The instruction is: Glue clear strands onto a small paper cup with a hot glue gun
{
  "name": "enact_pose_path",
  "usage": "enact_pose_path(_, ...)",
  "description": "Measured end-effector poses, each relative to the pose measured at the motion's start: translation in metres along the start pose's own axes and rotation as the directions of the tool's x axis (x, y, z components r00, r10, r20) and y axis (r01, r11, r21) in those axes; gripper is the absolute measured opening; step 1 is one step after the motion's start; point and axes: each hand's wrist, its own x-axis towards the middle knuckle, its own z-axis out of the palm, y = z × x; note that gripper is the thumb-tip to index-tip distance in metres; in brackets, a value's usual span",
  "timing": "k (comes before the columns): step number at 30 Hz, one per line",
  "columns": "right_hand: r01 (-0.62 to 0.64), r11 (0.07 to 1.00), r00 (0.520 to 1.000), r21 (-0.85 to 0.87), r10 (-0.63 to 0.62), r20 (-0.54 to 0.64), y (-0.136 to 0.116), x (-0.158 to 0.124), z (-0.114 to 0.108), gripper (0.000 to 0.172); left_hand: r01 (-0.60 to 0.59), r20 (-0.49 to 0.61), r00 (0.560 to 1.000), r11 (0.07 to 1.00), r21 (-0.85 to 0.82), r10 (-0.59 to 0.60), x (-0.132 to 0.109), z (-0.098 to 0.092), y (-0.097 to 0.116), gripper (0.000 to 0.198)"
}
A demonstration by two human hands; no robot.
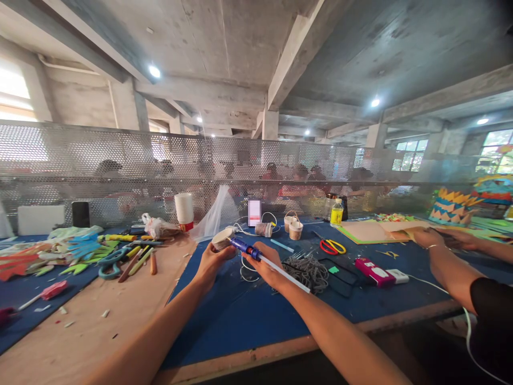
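My left hand [212, 263] is closed around a small pale paper cup [223, 238], tipped on its side. My right hand [265, 266] grips a blue hot glue gun [242, 246], its nozzle end close to the cup. A long translucent glue stick [289, 277] sticks out of the gun's back, toward me. Just beyond my hands lies a roll of twine [263, 230], near a small twine-wrapped cup [295, 230] with a handle. A tangled heap of grey cord [308, 274] lies to the right of my right hand.
Red and yellow scissors [332, 246], a yellow bottle [336, 213] and a magenta box [373, 271] are to the right. A co-worker's hands [430, 238] rest over paper sheets [372, 233]. Leftward are stacked cups [184, 208], blue-handled scissors [113, 263] and cut-out paper hands [84, 246].
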Motion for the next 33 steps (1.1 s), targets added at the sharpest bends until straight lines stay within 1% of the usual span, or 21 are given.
enact_pose_path(6,-0.010,1.000,1.000,0.001,0.010,0.002,0.000,0.001,0.000,0.030,0.006,-0.010,1.000,1.000,0.007,-0.006,-0.001,0.001,0.002,0.073)
enact_pose_path(11,-0.007,1.000,1.000,0.007,0.007,-0.009,0.001,0.000,0.001,0.030,0.018,0.007,1.000,1.000,0.013,-0.019,-0.004,0.002,0.004,0.072)
enact_pose_path(15,-0.008,1.000,1.000,0.019,0.008,-0.020,0.002,0.000,0.002,0.032,0.019,-0.025,1.000,1.000,0.009,-0.019,-0.003,0.003,0.004,0.070)
enact_pose_path(18,-0.018,1.000,1.000,0.026,0.018,-0.019,0.003,0.000,0.003,0.033,0.017,-0.013,1.000,1.000,0.003,-0.017,-0.004,0.003,0.005,0.068)
enact_pose_path(25,-0.043,0.998,0.999,0.046,0.044,-0.032,0.003,0.000,0.003,0.032,0.022,0.018,1.000,1.000,0.005,-0.022,-0.009,0.007,0.011,0.071)
enact_pose_path(29,-0.026,0.998,0.999,0.050,0.028,-0.033,0.005,0.000,0.004,0.032,0.020,-0.007,1.000,1.000,0.013,-0.020,-0.008,0.006,0.010,0.069)
enact_pose_path(33,-0.035,0.998,0.999,0.042,0.036,-0.026,0.005,0.000,0.005,0.033,0.024,-0.008,1.000,1.000,0.005,-0.024,-0.007,0.005,0.008,0.069)
